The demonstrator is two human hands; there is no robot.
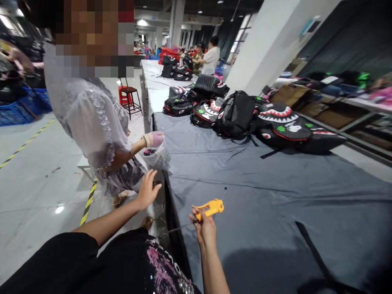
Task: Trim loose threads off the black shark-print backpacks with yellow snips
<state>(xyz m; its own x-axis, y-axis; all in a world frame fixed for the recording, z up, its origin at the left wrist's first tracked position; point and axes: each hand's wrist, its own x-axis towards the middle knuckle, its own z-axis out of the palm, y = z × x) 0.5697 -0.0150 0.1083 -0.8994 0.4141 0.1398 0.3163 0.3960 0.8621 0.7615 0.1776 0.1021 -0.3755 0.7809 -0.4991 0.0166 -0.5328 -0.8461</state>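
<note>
Right hand (206, 227) gripped the orange tool (211, 208) over the counter (275, 196), near edge at 6 o'clock. Left hand (148, 189) was spread, empty, reaching toward a co-worker's bag (157, 157) at 10 o'clock. Backpacks (235, 114) sat untouched at 1 o'clock; work looked barely begun.

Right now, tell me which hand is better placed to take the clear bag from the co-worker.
Left. The left hand is open, reaching just below the clear bag; the right hand holds the orange tool.

white pillar (269, 45), glossy grey floor (36, 175)
</note>
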